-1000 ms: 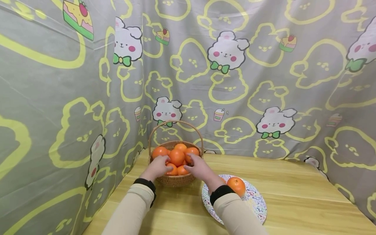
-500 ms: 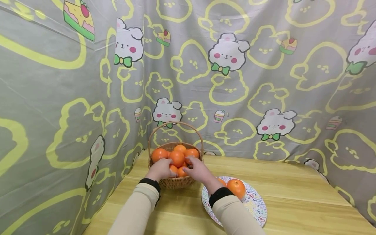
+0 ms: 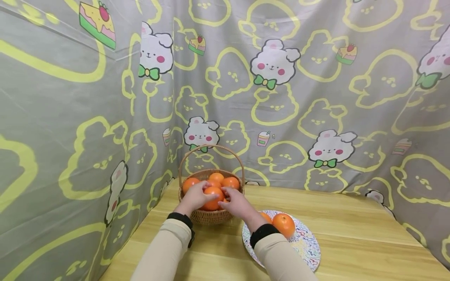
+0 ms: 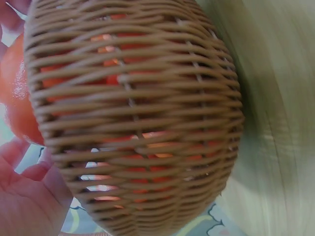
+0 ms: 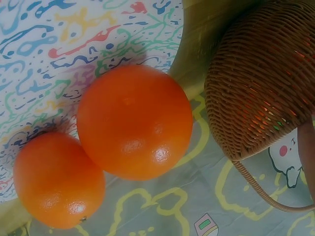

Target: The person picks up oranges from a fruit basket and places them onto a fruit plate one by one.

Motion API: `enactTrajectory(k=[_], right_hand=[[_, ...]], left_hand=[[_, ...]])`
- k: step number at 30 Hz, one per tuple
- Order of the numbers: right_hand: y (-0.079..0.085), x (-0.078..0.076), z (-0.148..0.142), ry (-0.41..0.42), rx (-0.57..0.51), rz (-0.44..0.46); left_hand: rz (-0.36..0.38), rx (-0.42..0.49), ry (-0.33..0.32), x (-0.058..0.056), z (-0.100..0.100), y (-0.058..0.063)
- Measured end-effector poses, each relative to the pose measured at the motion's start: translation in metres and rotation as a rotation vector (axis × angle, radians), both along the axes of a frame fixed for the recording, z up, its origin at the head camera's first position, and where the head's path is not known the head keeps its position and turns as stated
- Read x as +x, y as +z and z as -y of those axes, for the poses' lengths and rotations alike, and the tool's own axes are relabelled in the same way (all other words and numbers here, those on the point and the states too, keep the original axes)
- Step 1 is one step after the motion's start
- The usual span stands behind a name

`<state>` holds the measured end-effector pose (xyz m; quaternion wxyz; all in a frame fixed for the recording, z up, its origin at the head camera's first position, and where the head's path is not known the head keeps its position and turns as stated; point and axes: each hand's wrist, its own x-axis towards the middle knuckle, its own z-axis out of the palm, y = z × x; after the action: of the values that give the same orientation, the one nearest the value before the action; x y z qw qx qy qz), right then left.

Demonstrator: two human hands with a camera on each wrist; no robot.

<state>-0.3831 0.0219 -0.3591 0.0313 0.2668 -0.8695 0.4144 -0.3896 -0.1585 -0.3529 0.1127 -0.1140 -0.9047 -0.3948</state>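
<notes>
Over the front of a wicker basket (image 3: 209,218) full of oranges, my left hand (image 3: 193,199) grips one orange (image 3: 213,201), thumb across its front and fingers behind. My right hand (image 3: 240,203) curves in from the other side, its thumb and fingertips at that orange's right edge. In the left wrist view the orange (image 4: 18,96) rises above the basket rim, between my left hand (image 4: 30,204) and other fingertips at the upper left. Its underside is hidden by the basket weave.
A round plate (image 3: 306,249) with a colourful squiggle pattern lies under my right forearm, bearing a large orange (image 5: 135,123) and another orange (image 5: 59,181). The basket's arched handle (image 3: 212,146) stands over the fruit. A patterned curtain (image 3: 327,97) borders the wooden table (image 3: 351,218).
A front orange has come up between my hands and now covers part of the middle one. My left hand has shifted to grip it; my right hand has stayed nearly in place.
</notes>
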Motion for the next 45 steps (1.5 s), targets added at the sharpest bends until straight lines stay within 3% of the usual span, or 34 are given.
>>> enactTrajectory(k=[6,15,22,33,39,45], right_hand=[[0.004,0.003,-0.008,-0.023,0.0,-0.027],[0.008,0.006,-0.024,-0.027,-0.081,-0.032],[0.012,0.01,-0.042,-0.056,-0.151,-0.006],[0.023,0.02,-0.08,-0.147,-0.181,-0.003],[0.021,0.026,-0.101,-0.165,-0.154,-0.028],[0.014,0.035,-0.117,-0.182,-0.11,0.024]], left_hand=[[0.009,0.045,-0.032,0.001,-0.014,0.003],[0.06,0.059,-0.027,0.006,-0.034,0.014],[0.033,0.072,-0.044,0.014,-0.053,0.022],[-0.001,0.054,-0.127,0.023,-0.089,0.029],[-0.014,0.05,-0.139,0.024,-0.108,0.02],[-0.024,0.042,-0.172,0.035,-0.12,0.011]])
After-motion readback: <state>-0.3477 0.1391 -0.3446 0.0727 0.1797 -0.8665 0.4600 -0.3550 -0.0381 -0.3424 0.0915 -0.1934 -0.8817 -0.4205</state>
